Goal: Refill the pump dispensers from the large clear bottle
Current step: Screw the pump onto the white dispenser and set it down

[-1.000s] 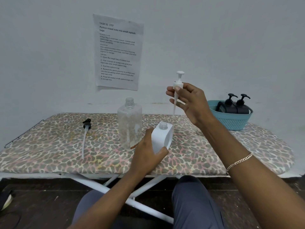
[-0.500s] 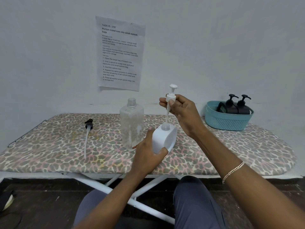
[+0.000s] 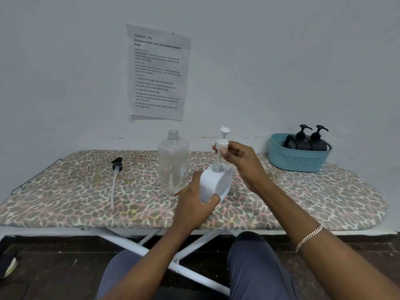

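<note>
Fingers of the right hand (image 3: pixel 240 163) pinch the white plastic pump head (image 3: pixel 222 142), its tube entering the white squarish dispenser bottle (image 3: pixel 214 185), which the left hand (image 3: pixel 192 205) grips just right of the tall clear uncapped plastic bottle (image 3: pixel 173 163).

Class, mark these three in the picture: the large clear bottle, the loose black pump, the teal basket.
large clear bottle (image 3: pixel 173 167), head view, middle of its body
loose black pump (image 3: pixel 117 164), head view, its black collar
teal basket (image 3: pixel 298 160), head view, its front wall
</note>
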